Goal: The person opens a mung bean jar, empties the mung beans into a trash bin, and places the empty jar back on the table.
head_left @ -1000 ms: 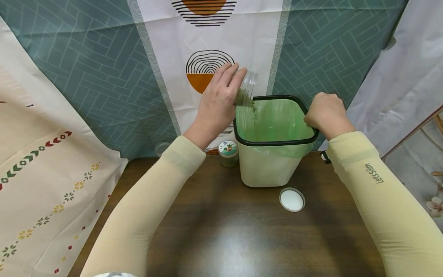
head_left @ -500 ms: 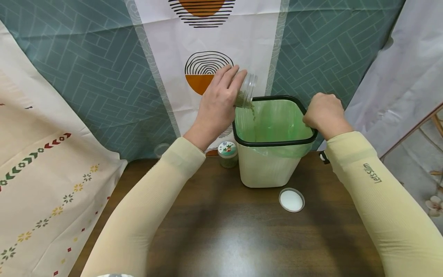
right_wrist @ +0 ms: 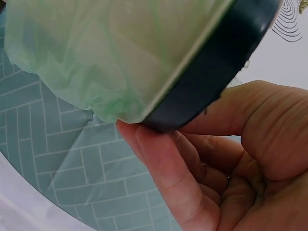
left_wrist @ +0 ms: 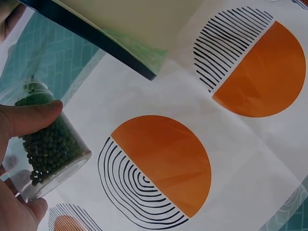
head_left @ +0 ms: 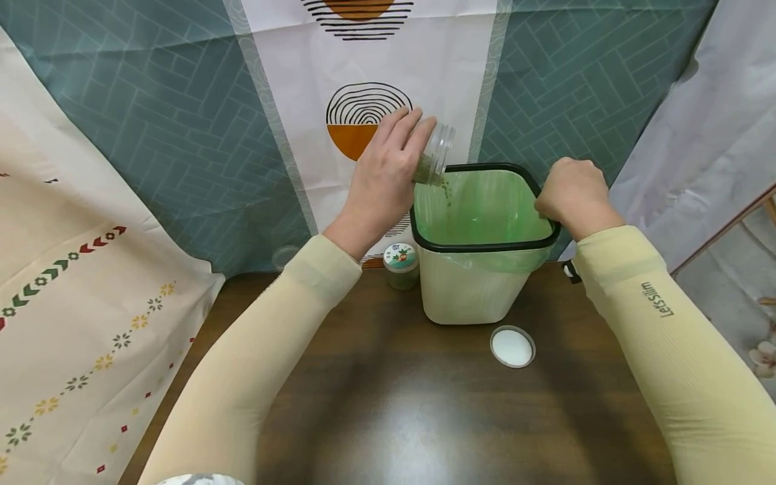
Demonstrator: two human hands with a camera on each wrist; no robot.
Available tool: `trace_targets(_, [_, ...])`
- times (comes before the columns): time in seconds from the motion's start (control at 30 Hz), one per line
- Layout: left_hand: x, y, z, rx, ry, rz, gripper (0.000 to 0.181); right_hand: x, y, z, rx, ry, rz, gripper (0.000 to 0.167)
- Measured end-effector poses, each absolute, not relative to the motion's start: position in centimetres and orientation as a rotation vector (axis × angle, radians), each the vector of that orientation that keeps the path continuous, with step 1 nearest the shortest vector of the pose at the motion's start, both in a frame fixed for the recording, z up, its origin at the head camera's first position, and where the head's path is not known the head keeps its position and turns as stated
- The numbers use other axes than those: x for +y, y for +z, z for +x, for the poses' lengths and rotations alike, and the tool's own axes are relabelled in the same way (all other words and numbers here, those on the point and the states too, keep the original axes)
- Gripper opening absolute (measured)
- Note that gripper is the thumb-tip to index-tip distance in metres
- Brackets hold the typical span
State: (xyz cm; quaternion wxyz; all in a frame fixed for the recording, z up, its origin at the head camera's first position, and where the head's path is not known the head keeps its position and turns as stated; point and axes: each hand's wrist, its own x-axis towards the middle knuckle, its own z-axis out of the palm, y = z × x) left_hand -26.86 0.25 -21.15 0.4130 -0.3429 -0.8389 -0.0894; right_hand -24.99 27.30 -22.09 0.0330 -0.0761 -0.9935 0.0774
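Above the left side of the tapered bin (head_left: 469, 289), the left hand (head_left: 384, 165) grips a tilted, clear, seemingly plastic jar (head_left: 440, 148) spilling round beans (left_wrist: 48, 149) into the thin green liner (head_left: 479, 212), the right hand (head_left: 576, 194) pinching the black rim (head_left: 485, 248) at the bin's right.

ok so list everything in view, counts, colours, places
bin: 1, whitish with black rim, on table
liner: 1, green, in bin
open jar: 1, clear, tilted at bin's left edge
beans: many, green, in and below open jar
lidded jar: 1, clear, left of bin
loose lid: 1, white, in front of bin
round object: 1, clear, back left, partly hidden
small object: 1, black and white, right of bin
table: 1, dark brown, beneath
backdrop: 1, teal, white, orange, behind
left cloth: 1, cream, patterned, far left
right cloth: 1, whitish, far right
sleeves: 2, pale yellow, either side
left hand: 1, bare, gripping open jar
right hand: 1, bare, gripping bin rim
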Motion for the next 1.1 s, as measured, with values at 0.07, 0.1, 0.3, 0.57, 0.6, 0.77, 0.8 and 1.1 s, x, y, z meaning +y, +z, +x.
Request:
trace_targets(0.07, [0.29, -20.93, -26.89, -2.111, -0.223, -0.863, 0.058, 27.29, -21.93, -25.05, -3.062, 0.241, -0.238, 0.022])
trace_targets(0.1, [0.30, -20.83, -26.90, -2.112, -0.225, -0.863, 0.058, 27.28, -21.84, -25.08, -3.063, 0.243, -0.239, 0.021])
trace_targets(0.3, [0.50, -20.46, -26.95, -2.110, -0.220, -0.864, 0.058, 27.33, -21.68, -25.05, -3.038, 0.259, -0.234, 0.015])
trace_targets(0.57, [0.48, -20.57, -26.94, -2.122, -0.224, -0.864, 0.059, 27.27, -21.80, -24.99, -3.050, 0.268, -0.228, 0.017])
trace_targets(0.6, [0.48, -20.58, -26.97, -2.117, -0.224, -0.862, 0.059, 27.27, -21.81, -25.03, -3.050, 0.269, -0.231, 0.018])
trace_targets(0.77, [0.56, -20.41, -27.03, -2.085, -0.217, -0.856, 0.057, 27.28, -21.79, -25.16, -3.041, 0.259, -0.244, 0.020])
trace_targets(0.8, [0.59, -20.36, -27.01, -2.083, -0.216, -0.858, 0.057, 27.28, -21.76, -25.16, -3.044, 0.263, -0.248, 0.021])
trace_targets(1.1, [0.66, -20.44, -26.85, -2.087, -0.217, -0.862, 0.058, 27.52, -21.67, -25.07, -3.078, 0.306, -0.257, 0.023])
